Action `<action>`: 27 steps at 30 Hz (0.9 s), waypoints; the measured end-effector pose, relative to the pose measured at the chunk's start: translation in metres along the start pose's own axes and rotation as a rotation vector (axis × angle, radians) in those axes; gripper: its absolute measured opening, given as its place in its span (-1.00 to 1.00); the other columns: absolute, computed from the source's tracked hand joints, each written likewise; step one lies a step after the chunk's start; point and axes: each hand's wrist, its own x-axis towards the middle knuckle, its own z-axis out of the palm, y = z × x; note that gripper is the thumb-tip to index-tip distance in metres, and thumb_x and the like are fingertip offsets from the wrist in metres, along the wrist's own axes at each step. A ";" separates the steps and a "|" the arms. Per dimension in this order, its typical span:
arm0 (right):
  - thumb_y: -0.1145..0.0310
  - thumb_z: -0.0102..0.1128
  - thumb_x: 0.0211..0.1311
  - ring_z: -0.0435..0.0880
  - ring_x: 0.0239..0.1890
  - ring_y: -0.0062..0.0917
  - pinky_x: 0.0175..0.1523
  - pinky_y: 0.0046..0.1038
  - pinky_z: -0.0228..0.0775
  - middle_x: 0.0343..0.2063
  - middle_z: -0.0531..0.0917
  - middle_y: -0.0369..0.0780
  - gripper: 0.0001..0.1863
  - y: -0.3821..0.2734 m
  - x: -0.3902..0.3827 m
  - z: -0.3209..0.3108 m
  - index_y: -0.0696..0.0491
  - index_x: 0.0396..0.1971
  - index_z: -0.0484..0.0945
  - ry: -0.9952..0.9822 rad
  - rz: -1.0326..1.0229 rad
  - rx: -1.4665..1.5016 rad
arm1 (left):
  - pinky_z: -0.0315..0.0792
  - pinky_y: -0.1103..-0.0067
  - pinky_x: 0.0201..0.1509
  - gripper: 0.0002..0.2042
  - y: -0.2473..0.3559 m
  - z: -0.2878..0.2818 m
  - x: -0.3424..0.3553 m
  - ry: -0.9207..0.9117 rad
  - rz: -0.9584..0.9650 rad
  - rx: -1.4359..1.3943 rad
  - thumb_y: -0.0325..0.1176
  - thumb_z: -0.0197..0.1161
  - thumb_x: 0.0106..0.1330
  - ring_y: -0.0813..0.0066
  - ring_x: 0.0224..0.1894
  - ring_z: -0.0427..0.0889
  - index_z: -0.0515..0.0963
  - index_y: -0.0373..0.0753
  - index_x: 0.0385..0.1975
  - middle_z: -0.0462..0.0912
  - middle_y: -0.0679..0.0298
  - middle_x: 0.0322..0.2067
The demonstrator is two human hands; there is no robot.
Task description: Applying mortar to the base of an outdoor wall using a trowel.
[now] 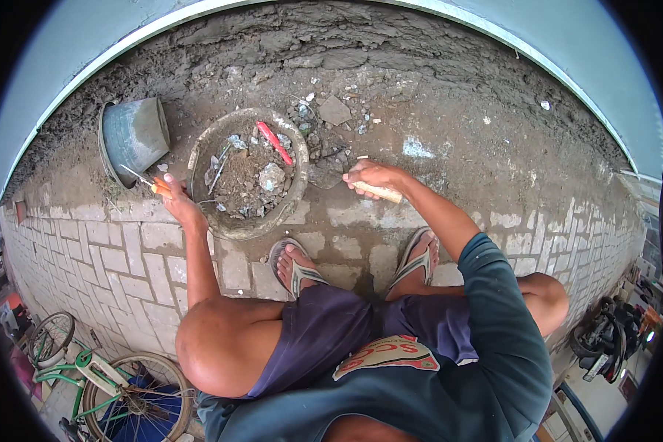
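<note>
In my left hand (182, 202) is a screwdriver (161, 188) with an orange handle, its thin shaft pointing up and left. That hand is just left of a round, mud-caked basin (196, 166) holding soil, stones, rubble bits and a long red piece (275, 143). My right hand (376, 177) is closed around the pale wooden handle of a trowel (379, 191). Its dull grey blade appears to rest on the soil right of the basin, partly blending with the dirt. Loose stones (335, 110) lie beyond it.
A dirty bucket (136, 136) lies tipped on its side left of the basin. Rough soil meets a pale wall (74, 55) at the far side. Paving blocks (132, 250) run under my sandalled feet. A green bicycle (99, 376) is at lower left, a motorcycle (611, 331) at right.
</note>
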 end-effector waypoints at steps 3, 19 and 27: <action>0.02 0.08 0.31 0.41 -0.69 -0.64 -0.64 -0.53 0.28 -0.64 0.45 -0.34 -0.61 -0.027 0.015 -0.009 0.09 -0.44 0.43 0.023 -0.062 0.145 | 0.16 0.61 -0.43 -0.67 0.004 -0.001 -0.001 0.009 -0.051 0.065 -0.02 0.10 0.40 0.64 -0.53 0.24 0.37 -0.20 -0.35 0.32 0.43 -0.54; 0.03 -0.02 0.38 0.65 -0.39 -0.29 -0.22 -0.25 0.48 -0.45 0.62 -0.04 -0.52 -0.133 -0.098 0.033 0.23 -0.16 0.50 0.637 -0.450 -0.776 | 0.02 0.58 -0.51 -0.57 0.006 -0.002 -0.001 0.033 0.062 0.070 0.01 0.07 0.41 0.67 -0.59 0.13 0.35 -0.23 -0.56 0.21 0.48 -0.65; -0.05 -0.01 0.35 0.63 -0.42 -0.34 -0.31 -0.31 0.46 -0.50 0.59 -0.09 -0.49 -0.116 -0.126 -0.016 0.20 -0.23 0.51 0.623 -0.278 -0.768 | 0.05 0.61 -0.49 -0.60 0.003 0.000 -0.003 0.023 -0.025 -0.005 0.00 0.07 0.41 0.67 -0.58 0.14 0.41 -0.27 -0.44 0.25 0.46 -0.63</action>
